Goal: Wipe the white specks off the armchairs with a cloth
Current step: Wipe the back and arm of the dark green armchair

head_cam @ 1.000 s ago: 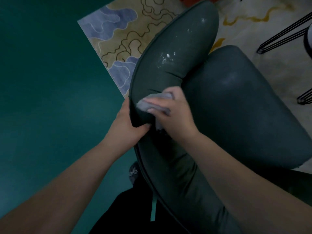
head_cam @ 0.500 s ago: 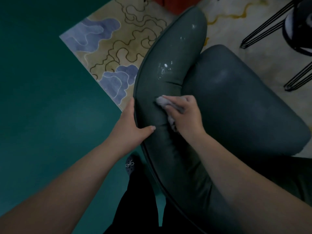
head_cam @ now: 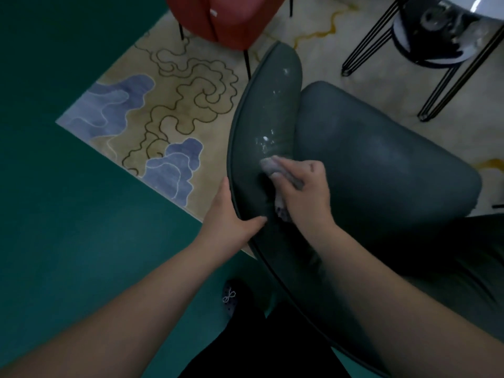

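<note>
Beside a patterned rug [head_cam: 169,115] on a teal floor [head_cam: 68,214], a person leans over a dark green armchair [head_cam: 381,170], seen from a head-worn camera looking down at both arms. Their right hand [head_cam: 305,195] has its fingers curled over a bunched pale cloth [head_cam: 270,165], pressing it against the inner face of the chair's armrest [head_cam: 261,124], near the crease where the armrest meets the seat cushion; a fold of the cloth hangs out below the palm. White specks [head_cam: 264,139] lie on the armrest just beyond the cloth, with fainter marks farther along toward its tip. Their left hand [head_cam: 229,222] clasps the armrest's outer edge, thumb lying across the top and fingers wrapped round the outside. A red chair [head_cam: 226,20] stands on the rug at the top of the view, and a dark stool on thin black metal legs [head_cam: 436,36] stands at upper right. One patterned dark shoe [head_cam: 231,296] shows on the floor below the arms.
</note>
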### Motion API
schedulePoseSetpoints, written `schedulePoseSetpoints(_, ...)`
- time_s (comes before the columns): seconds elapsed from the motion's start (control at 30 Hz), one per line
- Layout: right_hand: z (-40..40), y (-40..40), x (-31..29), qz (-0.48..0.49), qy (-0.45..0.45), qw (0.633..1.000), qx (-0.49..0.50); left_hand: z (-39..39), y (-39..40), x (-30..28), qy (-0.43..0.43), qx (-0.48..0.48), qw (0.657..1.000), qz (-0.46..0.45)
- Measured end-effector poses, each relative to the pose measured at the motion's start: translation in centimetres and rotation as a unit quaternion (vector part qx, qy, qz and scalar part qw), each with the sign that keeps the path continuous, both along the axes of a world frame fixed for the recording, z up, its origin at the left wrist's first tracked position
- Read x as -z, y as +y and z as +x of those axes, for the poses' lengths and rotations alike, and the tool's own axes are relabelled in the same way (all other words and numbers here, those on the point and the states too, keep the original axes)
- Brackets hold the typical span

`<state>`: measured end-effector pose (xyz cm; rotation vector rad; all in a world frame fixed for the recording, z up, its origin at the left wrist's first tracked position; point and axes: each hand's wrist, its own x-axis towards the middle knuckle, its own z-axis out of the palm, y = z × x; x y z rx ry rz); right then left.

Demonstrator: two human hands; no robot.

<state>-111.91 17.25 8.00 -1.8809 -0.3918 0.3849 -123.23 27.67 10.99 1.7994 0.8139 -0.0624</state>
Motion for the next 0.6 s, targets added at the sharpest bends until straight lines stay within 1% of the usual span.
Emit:
schedulePoseSetpoints(0.07,-1.4,0.8,-0.2,0.003,-0.077,0.994,-0.078,0.4,0.8,0.2,0.005,0.008,1.0,0.003)
schedulePoseSetpoints(0.1,-1.4,1.2,-0.2,-0.013,-0.095,0.991,-0.095,0.5,1.1,0.3,0.008,0.015,1.0,0.001)
schedulePoseSetpoints(0.2,0.0,2.0,-0.3,-0.066,-0.12,0.989,-0.061,0.9,1.9,0.4,0.003,0.03,1.0,0.002)
schedulePoseSetpoints(0.27,0.9,2.5,-0.1,-0.075,-0.143,0.985,-0.056,1.2,2.5,0.4,-0.003,0.038,0.999,-0.002)
schedulePoseSetpoints(0.4,2.8,4.4,0.8,-0.078,-0.121,0.989,-0.025,2.6,4.1,0.8,-0.019,0.035,0.999,-0.013)
schedulePoseSetpoints(0.47,3.8,5.3,1.1,-0.067,-0.102,0.992,-0.011,3.5,5.2,1.0,-0.014,0.034,0.999,-0.015)
schedulePoseSetpoints(0.6,6.4,6.9,1.8,-0.052,-0.091,0.995,-0.003,5.9,7.4,0.9,-0.007,0.045,0.999,-0.022)
